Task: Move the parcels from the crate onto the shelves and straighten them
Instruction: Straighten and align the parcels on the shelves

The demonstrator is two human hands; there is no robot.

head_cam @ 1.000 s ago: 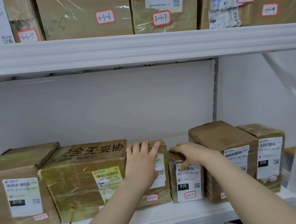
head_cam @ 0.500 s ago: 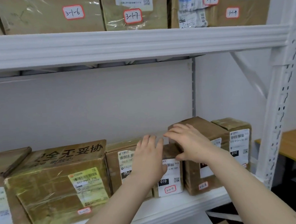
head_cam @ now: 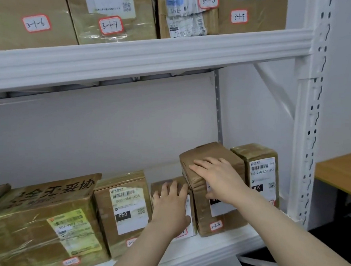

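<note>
Several brown cardboard parcels stand in a row on the lower white shelf (head_cam: 208,252). My left hand (head_cam: 171,207) rests flat on the front and top edge of a small low parcel (head_cam: 165,183), covering most of its label. My right hand (head_cam: 218,177) lies over the top front corner of the taller parcel (head_cam: 210,153) next to it, fingers spread on top and thumb against the front label. A narrow upright parcel (head_cam: 259,175) stands at the far right. Left of my hands are a parcel labelled 060 (head_cam: 124,210) and a big taped box (head_cam: 44,227). No crate is in view.
The upper shelf (head_cam: 145,56) carries several parcels with red-bordered number tags. A white perforated rack upright (head_cam: 313,124) bounds the shelf on the right. Beyond it stands a wooden table (head_cam: 343,176). A white wall backs the lower shelf.
My left hand has shifted right from the 060 parcel onto the small low one. My right hand has moved from the small parcel up onto the taller one. The view has panned right.
</note>
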